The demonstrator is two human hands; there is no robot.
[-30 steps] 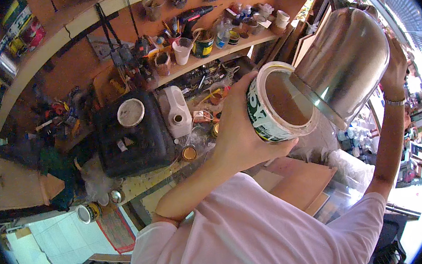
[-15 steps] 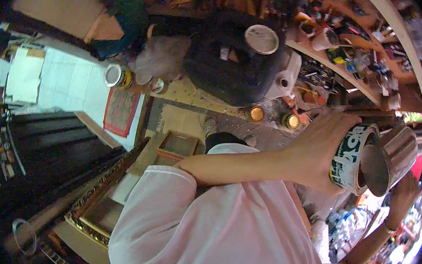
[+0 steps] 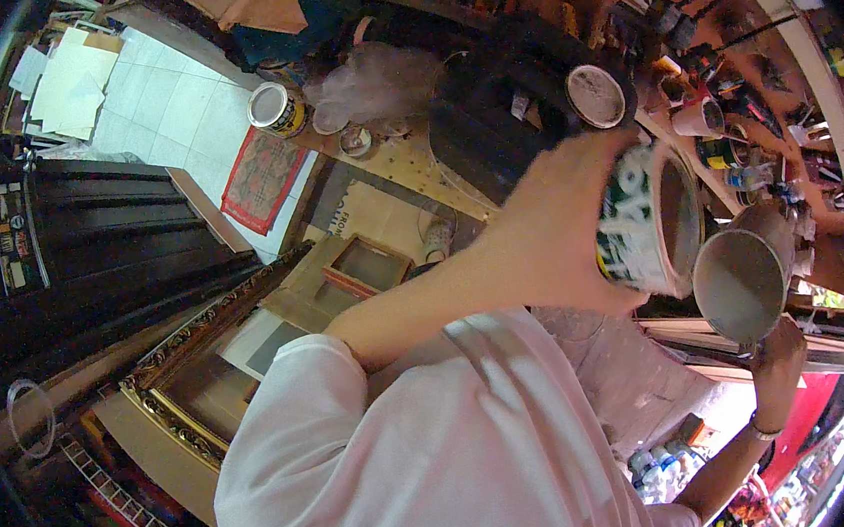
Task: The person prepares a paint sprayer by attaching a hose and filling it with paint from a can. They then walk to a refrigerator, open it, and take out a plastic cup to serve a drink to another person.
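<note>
My left hand is wrapped round a tin, right of centre in the frame; my right hand grasps a cup just beyond it, low on its side. Both mouths are tipped sideways, so any loose contents could spill, though blur and shade keep me from telling what's inside. A turned wrist could knock the rims together. I count one tin held, one cup, one spare tin upper left, one gilt frame lower left.
</note>
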